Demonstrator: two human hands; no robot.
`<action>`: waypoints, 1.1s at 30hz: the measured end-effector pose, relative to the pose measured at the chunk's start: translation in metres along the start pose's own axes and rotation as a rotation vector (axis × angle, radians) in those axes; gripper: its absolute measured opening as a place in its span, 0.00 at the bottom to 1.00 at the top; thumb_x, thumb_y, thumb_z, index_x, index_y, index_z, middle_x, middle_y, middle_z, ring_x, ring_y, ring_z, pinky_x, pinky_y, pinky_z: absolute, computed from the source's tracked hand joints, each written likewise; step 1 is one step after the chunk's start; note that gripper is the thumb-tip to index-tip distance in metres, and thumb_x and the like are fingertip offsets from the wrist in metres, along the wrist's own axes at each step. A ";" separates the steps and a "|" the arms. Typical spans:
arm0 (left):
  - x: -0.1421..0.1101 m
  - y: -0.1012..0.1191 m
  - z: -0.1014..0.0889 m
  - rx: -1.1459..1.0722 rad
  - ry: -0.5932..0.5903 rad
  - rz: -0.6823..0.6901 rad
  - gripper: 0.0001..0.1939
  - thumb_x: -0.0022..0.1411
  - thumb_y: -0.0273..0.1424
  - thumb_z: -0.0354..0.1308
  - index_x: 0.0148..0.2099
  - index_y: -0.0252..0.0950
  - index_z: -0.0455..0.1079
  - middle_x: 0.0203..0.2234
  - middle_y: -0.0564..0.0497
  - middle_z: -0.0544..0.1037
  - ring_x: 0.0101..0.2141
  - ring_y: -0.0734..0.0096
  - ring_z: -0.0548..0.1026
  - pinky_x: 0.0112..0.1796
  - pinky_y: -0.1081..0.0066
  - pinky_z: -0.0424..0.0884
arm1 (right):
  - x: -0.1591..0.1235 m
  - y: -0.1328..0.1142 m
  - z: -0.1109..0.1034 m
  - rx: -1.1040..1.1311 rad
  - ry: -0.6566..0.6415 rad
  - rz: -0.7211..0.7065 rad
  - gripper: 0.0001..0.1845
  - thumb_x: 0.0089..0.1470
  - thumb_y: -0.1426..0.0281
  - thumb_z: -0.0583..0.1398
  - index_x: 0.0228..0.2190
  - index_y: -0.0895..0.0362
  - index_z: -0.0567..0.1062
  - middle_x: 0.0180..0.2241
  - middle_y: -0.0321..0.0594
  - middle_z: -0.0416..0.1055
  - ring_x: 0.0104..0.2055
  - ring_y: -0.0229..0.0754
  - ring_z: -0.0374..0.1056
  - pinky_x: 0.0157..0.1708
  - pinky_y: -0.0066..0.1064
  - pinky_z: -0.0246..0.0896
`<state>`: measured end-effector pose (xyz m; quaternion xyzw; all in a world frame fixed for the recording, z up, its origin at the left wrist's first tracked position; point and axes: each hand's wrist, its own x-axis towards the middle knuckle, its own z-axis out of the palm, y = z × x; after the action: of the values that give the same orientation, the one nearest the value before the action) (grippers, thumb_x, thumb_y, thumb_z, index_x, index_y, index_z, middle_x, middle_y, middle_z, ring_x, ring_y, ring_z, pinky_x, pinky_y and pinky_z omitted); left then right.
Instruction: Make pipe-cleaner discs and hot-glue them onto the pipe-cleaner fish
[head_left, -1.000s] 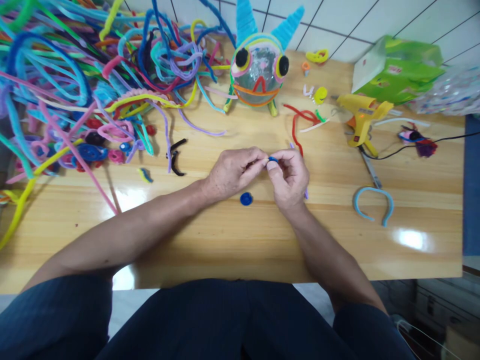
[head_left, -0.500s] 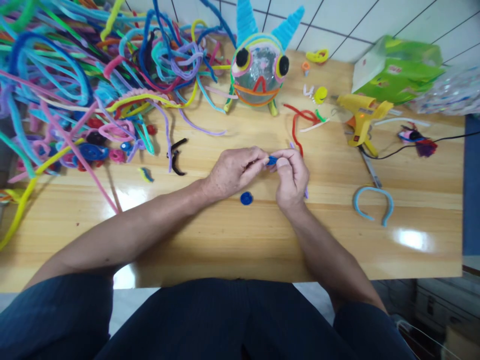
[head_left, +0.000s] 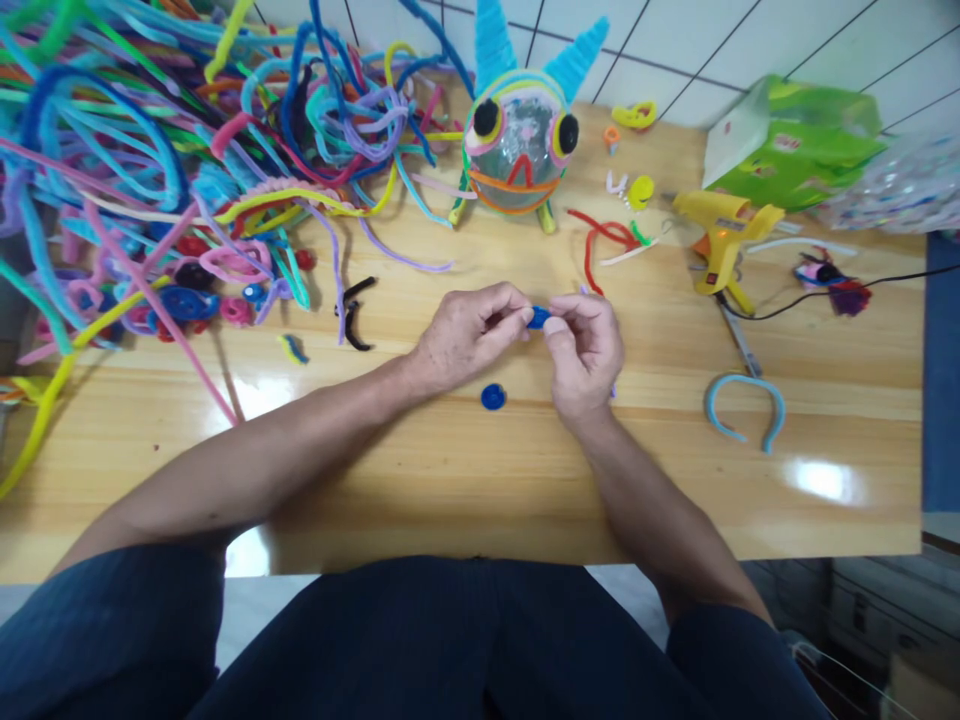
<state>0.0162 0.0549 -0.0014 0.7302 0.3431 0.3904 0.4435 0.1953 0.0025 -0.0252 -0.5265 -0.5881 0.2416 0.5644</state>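
Observation:
Between my two hands is a small coiled blue pipe cleaner. My left hand pinches its left side with thumb and forefinger. On its right side the thumb and fingertips of my right hand close on it. Just below, a second blue pipe-cleaner coil, round and flat, lies on the table. Beyond my hands stands a clear, round-bodied figure with blue ears, yellow-and-black eyes and an orange mouth. Red pipe cleaners lie past my right hand, and part of a purple one shows beside it.
A big tangle of coloured pipe cleaners covers the left side. At right are a yellow glue gun with a black cord, scissors partly under it, a light-blue curved pipe cleaner and a green package. Black pieces lie left.
The blue coil has shifted slightly left and turned so more of its face shows. My right fingers have opened a little around it. The things on the table stay put.

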 end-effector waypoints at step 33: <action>0.001 0.001 -0.001 -0.063 -0.044 -0.045 0.10 0.73 0.33 0.59 0.38 0.36 0.76 0.28 0.52 0.84 0.28 0.75 0.76 0.31 0.74 0.70 | -0.001 0.005 0.000 0.040 -0.053 0.097 0.11 0.71 0.58 0.62 0.50 0.47 0.77 0.41 0.35 0.76 0.42 0.41 0.74 0.43 0.38 0.74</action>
<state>0.0161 0.0560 0.0006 0.7163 0.3373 0.3747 0.4825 0.1967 0.0035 -0.0295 -0.5366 -0.5714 0.2944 0.5468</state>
